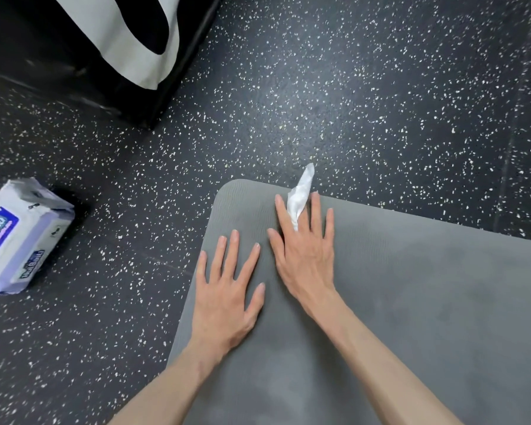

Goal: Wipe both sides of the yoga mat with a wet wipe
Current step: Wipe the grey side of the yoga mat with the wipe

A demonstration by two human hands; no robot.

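My left hand (pixel 224 297) lay flat on the yoga mat (pixel 411 302); my right hand (pixel 304 259) pinched the wet wipe (pixel 299 199) between straight fingers. Firm, overlapping strokes would have served best.

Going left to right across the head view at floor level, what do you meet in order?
Wipes pack → left hand flat on the mat → right hand, a wipe pinched between its fingers → the rest of the mat out to the right edge.

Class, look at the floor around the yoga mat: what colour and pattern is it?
The floor is black with small white speckles, seen best in the head view.
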